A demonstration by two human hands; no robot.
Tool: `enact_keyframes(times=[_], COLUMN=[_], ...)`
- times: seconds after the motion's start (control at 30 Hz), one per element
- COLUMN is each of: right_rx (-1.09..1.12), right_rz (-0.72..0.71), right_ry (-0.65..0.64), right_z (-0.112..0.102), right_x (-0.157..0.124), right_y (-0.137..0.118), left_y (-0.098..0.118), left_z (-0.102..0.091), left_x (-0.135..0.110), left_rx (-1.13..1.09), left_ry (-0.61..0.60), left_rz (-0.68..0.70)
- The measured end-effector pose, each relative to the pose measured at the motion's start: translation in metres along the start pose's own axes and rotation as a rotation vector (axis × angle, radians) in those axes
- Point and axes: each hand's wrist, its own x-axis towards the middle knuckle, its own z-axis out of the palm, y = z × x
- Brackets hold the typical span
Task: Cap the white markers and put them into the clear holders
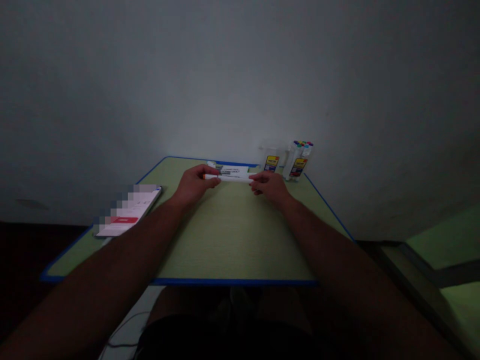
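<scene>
A white marker (235, 177) with an orange end lies level between my two hands, above the far part of the table. My left hand (197, 182) grips its orange end between thumb and fingers. Its other end is pinched in my right hand (270, 185). Just behind the marker are white pieces with dark print (235, 169), partly covered by it; their kind is hard to make out. A clear case (271, 159) with a yellow label stands behind my right hand. To its right, a second clear case (298, 162) holds several markers with coloured ends.
The light green table (225, 240) has a blue edge and stands against a grey wall (240, 75). At the left, a tablet-like device (129, 215) with a lit screen lies beside my left forearm. A dark cable (123, 345) hangs below the table's front edge.
</scene>
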Motion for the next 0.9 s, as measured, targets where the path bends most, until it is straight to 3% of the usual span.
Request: enact_keyframes(times=[0.37, 0.63, 0.77, 0.9], right_rx=[0.081, 0.074, 0.061, 0.044], right_rz=[-0.021, -0.078, -0.094, -0.111], right_ry=[0.033, -0.034, -0.050, -0.069], right_z=[0.0017, 0.0036, 0.0040, 0.0043], right_x=[-0.0018, -0.0013, -0.0017, -0.0025], right_y=[-0.0029, 0.0002, 0.0007, -0.0004], left_y=[0.0003, -0.0007, 0.0036, 0.0018], left_z=[0.0004, 0.0006, 0.0003, 0.0000], left_x=[-0.0001, -0.0009, -0.0049, -0.0058], left_rx=[0.018, 0.022, 0.124, 0.189], left_ry=[-0.009, -0.040, -0.114, -0.106], left_rz=[0.005, -0.025, -0.027, -0.010])
